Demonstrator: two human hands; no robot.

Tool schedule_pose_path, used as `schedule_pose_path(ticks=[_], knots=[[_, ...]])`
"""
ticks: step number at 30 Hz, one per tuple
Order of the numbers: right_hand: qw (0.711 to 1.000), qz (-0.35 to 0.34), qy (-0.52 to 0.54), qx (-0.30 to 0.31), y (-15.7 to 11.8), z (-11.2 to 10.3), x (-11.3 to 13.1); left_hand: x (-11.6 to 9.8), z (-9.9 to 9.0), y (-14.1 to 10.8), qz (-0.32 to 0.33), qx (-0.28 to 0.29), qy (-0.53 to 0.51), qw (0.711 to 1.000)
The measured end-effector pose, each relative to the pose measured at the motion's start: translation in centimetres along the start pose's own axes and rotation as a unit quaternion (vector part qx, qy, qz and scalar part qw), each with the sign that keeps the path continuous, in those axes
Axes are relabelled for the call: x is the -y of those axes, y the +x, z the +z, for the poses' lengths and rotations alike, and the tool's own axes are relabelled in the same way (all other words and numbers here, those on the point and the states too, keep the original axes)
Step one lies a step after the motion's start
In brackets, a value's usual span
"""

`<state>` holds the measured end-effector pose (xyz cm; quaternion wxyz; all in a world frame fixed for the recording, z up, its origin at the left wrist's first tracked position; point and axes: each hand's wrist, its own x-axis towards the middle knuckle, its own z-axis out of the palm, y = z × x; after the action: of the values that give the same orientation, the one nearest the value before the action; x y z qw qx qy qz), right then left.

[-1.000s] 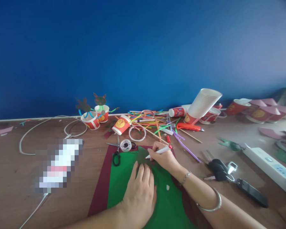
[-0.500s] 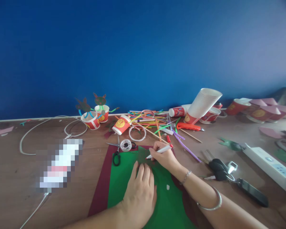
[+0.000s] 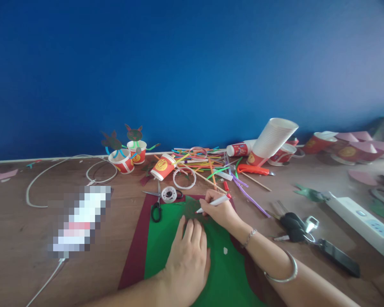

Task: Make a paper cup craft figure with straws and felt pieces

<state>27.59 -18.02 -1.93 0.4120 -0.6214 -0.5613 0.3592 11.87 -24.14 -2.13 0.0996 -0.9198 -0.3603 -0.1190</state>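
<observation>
Right hand (image 3: 220,211) grips a marker (image 3: 216,201) below the frame's centre, tip at dark paper (image 3: 190,206) that could slip and skew strokes should the flat, open left hand (image 3: 189,251) press too lightly.

I see flat green paper (image 3: 160,251) on flat maroon paper (image 3: 135,256), black-handled metal scissors (image 3: 158,206) at the green's far-left corner, a leaning white paper-cup stack (image 3: 273,138) behind and right, black plastic keys (image 3: 292,226) right.
</observation>
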Motion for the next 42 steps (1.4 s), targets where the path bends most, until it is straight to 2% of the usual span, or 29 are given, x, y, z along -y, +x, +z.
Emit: schedule_pose_path(ticks=[28,35,42], knots=[[1.0,0.003,0.004,0.013,-0.01,-0.08,0.13,0.1,-0.13,0.14,0.0,-0.005,0.005,1.0],[1.0,-0.004,0.016,-0.02,0.14,-0.12,0.15,0.03,-0.31,0.24,0.001,-0.012,0.006,1.0],[1.0,-0.002,0.022,-0.001,0.04,-0.05,-0.01,0.06,-0.27,0.12,0.003,-0.011,0.008,1.0]])
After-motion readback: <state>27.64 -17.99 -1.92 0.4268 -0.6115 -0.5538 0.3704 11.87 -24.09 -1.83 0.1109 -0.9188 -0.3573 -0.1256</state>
